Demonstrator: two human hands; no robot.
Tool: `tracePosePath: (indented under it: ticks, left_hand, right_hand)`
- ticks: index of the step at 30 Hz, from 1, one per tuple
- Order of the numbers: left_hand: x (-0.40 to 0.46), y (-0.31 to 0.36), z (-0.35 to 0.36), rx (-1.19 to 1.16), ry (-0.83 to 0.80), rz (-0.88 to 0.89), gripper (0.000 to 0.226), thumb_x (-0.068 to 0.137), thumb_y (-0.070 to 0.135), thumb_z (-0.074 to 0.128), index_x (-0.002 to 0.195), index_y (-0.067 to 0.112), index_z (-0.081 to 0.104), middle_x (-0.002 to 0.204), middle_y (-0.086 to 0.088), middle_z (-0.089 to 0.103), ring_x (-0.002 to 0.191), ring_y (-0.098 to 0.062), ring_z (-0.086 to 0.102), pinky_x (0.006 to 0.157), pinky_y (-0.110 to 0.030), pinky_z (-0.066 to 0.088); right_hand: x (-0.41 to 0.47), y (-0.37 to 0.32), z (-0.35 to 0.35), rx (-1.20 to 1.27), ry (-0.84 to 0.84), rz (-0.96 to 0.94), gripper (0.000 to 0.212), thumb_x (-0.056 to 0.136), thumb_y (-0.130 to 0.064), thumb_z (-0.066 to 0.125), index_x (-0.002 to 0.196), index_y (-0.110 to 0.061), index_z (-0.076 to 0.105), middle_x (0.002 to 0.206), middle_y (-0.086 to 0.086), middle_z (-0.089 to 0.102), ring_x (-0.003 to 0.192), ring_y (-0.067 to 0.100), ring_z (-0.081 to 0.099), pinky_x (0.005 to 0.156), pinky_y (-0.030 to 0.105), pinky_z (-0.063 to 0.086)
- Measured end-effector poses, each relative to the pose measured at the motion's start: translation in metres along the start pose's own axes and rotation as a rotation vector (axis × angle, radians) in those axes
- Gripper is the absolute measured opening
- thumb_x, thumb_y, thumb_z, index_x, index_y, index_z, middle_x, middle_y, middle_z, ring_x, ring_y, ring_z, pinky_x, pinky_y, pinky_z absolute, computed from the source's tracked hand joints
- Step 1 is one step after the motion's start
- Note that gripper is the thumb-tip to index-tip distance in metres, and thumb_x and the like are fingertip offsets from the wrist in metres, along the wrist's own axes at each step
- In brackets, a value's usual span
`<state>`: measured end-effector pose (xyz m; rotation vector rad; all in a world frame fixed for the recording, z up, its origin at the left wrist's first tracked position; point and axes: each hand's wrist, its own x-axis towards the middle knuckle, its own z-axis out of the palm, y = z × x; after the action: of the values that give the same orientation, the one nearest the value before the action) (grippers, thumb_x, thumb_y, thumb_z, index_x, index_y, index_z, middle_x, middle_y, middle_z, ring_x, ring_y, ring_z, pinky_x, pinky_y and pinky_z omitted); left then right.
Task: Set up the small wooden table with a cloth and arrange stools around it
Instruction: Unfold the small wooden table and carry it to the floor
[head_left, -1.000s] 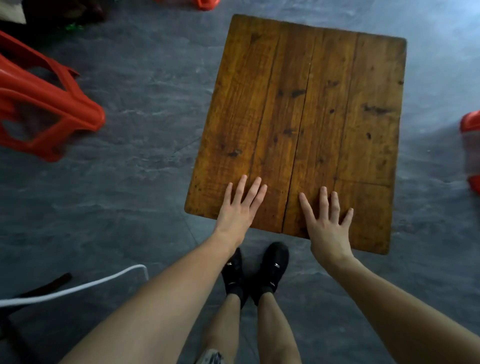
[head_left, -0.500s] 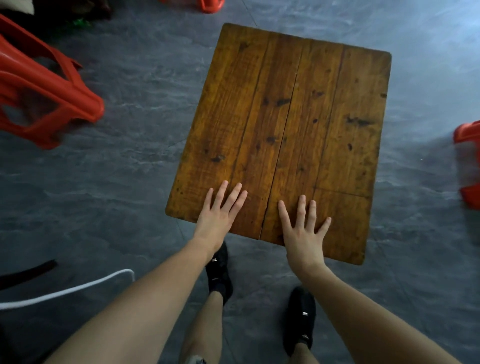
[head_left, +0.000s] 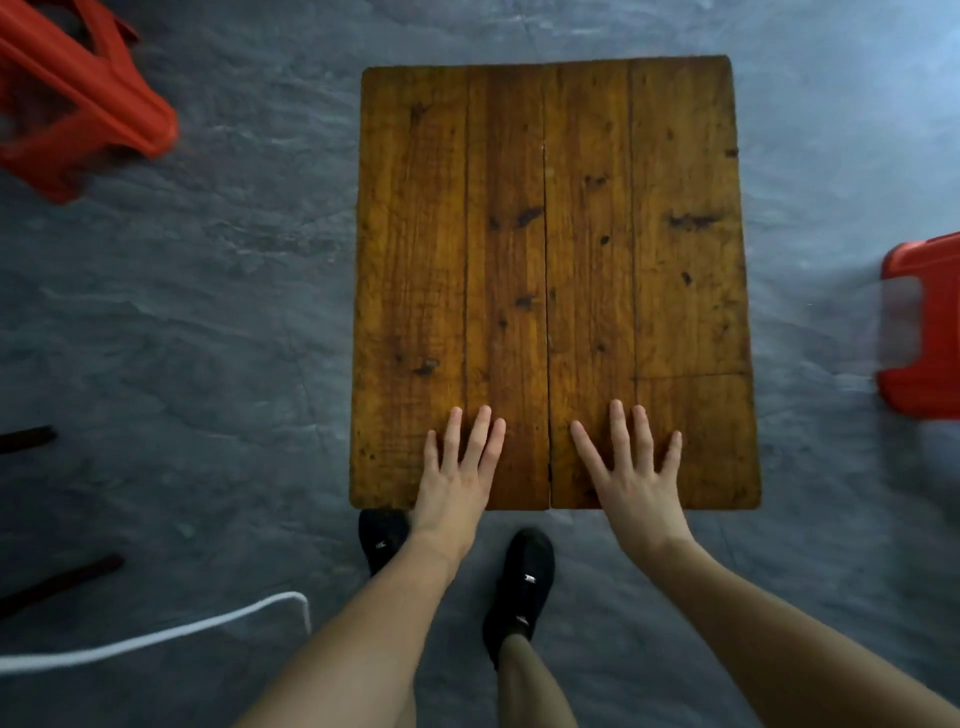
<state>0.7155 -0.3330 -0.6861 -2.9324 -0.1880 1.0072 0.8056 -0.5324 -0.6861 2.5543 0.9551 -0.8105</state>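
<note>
I've swung the wooden table (head_left: 550, 260) square to me since a second ago; left hand (head_left: 457, 467) and right hand (head_left: 631, 475) lie flat, fingers straight, gripping nothing. No cloth in view; red stools (head_left: 78, 98), (head_left: 922, 327), blurred, probably still unplaced

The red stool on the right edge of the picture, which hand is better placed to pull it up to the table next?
Probably the right hand: the red stool stands on that side of the table, while the left hand would have to cross over.
</note>
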Motion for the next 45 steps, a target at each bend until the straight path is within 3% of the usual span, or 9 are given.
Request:
tracePosePath:
  ticks: [11, 16, 19, 23, 26, 28, 31, 38, 45]
  left_hand:
    - [-0.013, 0.072, 0.009, -0.080, -0.076, -0.041, 0.115, 0.090, 0.016, 0.062, 0.139, 0.008, -0.041, 0.146, -0.017, -0.046, 0.140, -0.045, -0.028, 0.116, -0.059, 0.002]
    - [-0.013, 0.073, 0.005, -0.062, -0.111, -0.037, 0.120, 0.088, 0.034, 0.065, 0.141, 0.007, -0.039, 0.150, -0.020, -0.040, 0.140, -0.047, -0.027, 0.116, -0.060, 0.003]
    - [-0.015, 0.073, -0.001, -0.062, -0.135, -0.016, 0.126, 0.083, 0.050, 0.066, 0.142, 0.008, -0.037, 0.153, -0.019, -0.035, 0.141, -0.046, -0.026, 0.117, -0.060, 0.002]
    - [-0.016, 0.061, -0.017, -0.042, -0.144, 0.055, 0.116, 0.084, 0.051, 0.064, 0.150, 0.013, -0.024, 0.159, -0.014, -0.023, 0.146, -0.043, -0.014, 0.117, -0.057, 0.015]
    - [-0.015, 0.048, -0.047, -0.021, -0.177, 0.109, 0.094, 0.087, 0.046, 0.059, 0.155, 0.016, 0.002, 0.162, -0.011, 0.002, 0.144, -0.040, 0.016, 0.112, -0.055, 0.026]
    - [-0.017, 0.039, -0.078, -0.042, -0.126, 0.132, 0.076, 0.087, 0.035, 0.059, 0.151, 0.018, 0.021, 0.155, -0.010, 0.022, 0.132, -0.037, 0.037, 0.109, -0.052, 0.030]
    - [-0.029, 0.032, -0.130, -0.035, 0.029, 0.186, 0.066, 0.085, 0.023, 0.059, 0.145, 0.019, 0.031, 0.151, -0.009, 0.030, 0.127, -0.035, 0.042, 0.110, -0.051, 0.030]
    - [-0.073, 0.004, -0.280, -0.008, 0.230, 0.096, 0.063, 0.087, 0.026, 0.055, 0.146, 0.020, 0.033, 0.156, -0.009, 0.024, 0.137, -0.034, 0.034, 0.117, -0.053, 0.019]
    - [-0.168, -0.025, -0.414, -0.164, 0.523, 0.069, 0.060, 0.083, 0.037, 0.055, 0.140, 0.022, 0.045, 0.148, -0.003, 0.041, 0.134, -0.026, 0.039, 0.113, -0.046, 0.027]
  right_hand:
    - [-0.022, 0.047, 0.031, -0.034, 0.051, -0.037, 0.125, 0.070, -0.016, 0.081, 0.153, -0.030, -0.011, 0.159, 0.024, -0.009, 0.145, 0.046, -0.010, 0.108, 0.073, 0.014]
    - [-0.023, 0.041, 0.030, -0.007, -0.003, -0.004, 0.118, 0.083, -0.025, 0.071, 0.147, -0.028, -0.029, 0.153, 0.023, -0.031, 0.141, 0.046, -0.025, 0.111, 0.071, 0.006]
    - [-0.023, 0.031, 0.022, 0.048, -0.050, 0.031, 0.113, 0.083, -0.031, 0.069, 0.150, -0.025, -0.022, 0.151, 0.023, -0.036, 0.138, 0.047, -0.031, 0.111, 0.071, 0.005]
    - [-0.022, 0.026, -0.001, 0.258, -0.116, 0.046, 0.100, 0.080, -0.049, 0.064, 0.153, -0.028, -0.001, 0.156, 0.016, -0.027, 0.141, 0.042, -0.027, 0.113, 0.067, 0.009]
    - [-0.026, 0.034, -0.031, 0.338, -0.185, 0.022, 0.087, 0.082, -0.049, 0.061, 0.151, -0.028, 0.012, 0.161, 0.013, -0.009, 0.147, 0.039, -0.003, 0.113, 0.057, 0.024]
    - [-0.030, 0.043, -0.060, 0.365, -0.211, -0.001, 0.076, 0.084, -0.047, 0.061, 0.147, -0.024, 0.026, 0.157, 0.012, 0.018, 0.141, 0.034, 0.026, 0.104, 0.050, 0.039]
    - [-0.043, 0.055, -0.113, 0.348, -0.165, 0.010, 0.056, 0.084, -0.044, 0.059, 0.131, -0.019, 0.041, 0.131, 0.007, 0.046, 0.121, 0.028, 0.046, 0.087, 0.043, 0.049]
    - [-0.105, 0.075, -0.264, 0.378, 0.082, 0.006, 0.045, 0.086, -0.037, 0.055, 0.125, -0.018, 0.042, 0.109, 0.004, 0.056, 0.104, 0.029, 0.058, 0.065, 0.036, 0.041]
    - [-0.200, 0.098, -0.403, 0.344, 0.378, 0.011, 0.053, 0.089, -0.041, 0.049, 0.137, -0.020, 0.039, 0.126, 0.004, 0.053, 0.111, 0.030, 0.056, 0.072, 0.038, 0.048]
